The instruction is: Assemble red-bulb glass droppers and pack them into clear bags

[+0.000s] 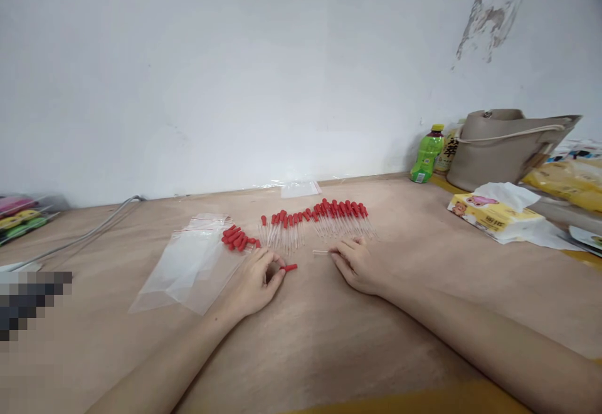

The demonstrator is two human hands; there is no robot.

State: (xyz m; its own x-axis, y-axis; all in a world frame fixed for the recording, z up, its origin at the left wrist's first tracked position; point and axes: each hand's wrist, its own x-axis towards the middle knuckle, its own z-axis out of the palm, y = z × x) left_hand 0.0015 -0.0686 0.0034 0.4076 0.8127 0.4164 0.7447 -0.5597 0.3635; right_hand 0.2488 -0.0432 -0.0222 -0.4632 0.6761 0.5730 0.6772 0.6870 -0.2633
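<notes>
The left hand [256, 282] pinches a small red rubber bulb [290, 268] at its fingertips, low on the brown wooden surface [329, 339]; at three o'clock, the right hand's [360, 266] fingers grip a thin clear glass tube [320, 252]. The tube looks brittle, so a skewed push into the bulb could snap it or knock the finished red-capped droppers [320, 219] at twelve o'clock.

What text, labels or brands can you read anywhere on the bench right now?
None can be quoted with confidence.
Green bottle: label too small to read.
Bottle behind it: large dark characters, too blurred to read.
Tissue pack: cartoon print, lettering too small to read.
Yellow packets: no readable text.
Droppers, red caps, clear bags: unmarked.
</notes>
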